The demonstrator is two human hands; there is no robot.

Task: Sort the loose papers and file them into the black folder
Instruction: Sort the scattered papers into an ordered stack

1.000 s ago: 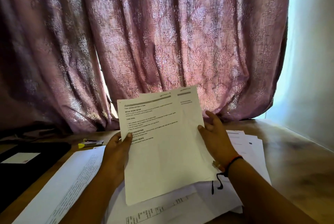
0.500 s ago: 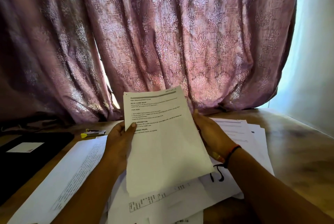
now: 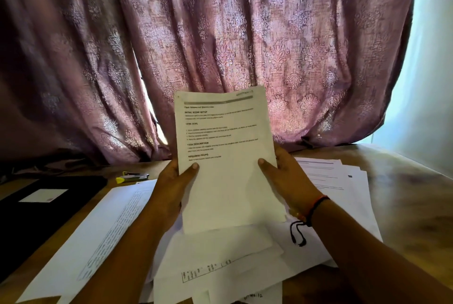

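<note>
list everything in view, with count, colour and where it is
held papers: one sheet or thin stack, white, upright between both hands
loose papers: many, white, spread on the table
black folder: one, black, white label, table's left
yellow tool: one, yellow and silver, past the folder
curtain: mauve, patterned, behind the table
table: one, brown
wristband: one, red and black, right wrist
left hand: grips the held papers' left edge
right hand: grips their right edge
</note>
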